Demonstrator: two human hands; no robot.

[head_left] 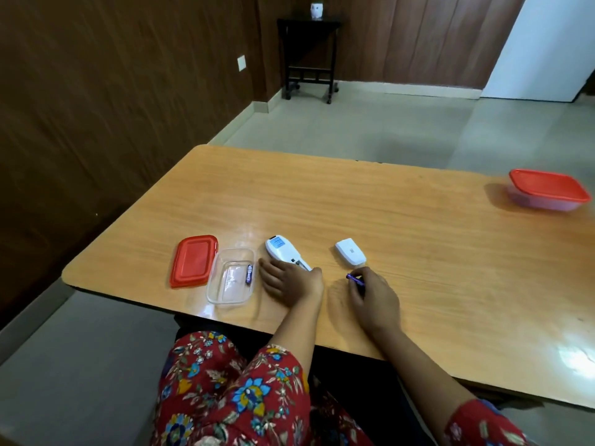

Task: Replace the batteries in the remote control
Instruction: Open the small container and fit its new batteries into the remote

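White plastic remote control, battery bay exposed; probably light, rigid and slick, best steadied by its sides.
Left hand lies flat over the remote's near end. Right hand, just right of it, pinches a smooth purple battery. The battery cover lies to the right. A clear tub holding a spare battery and a red lid lie to the left, on the glossy wood-grain table.

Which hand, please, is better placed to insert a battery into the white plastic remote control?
The right hand: it holds a small purple battery close by, while the left hand rests on the white plastic remote control, steadying it.
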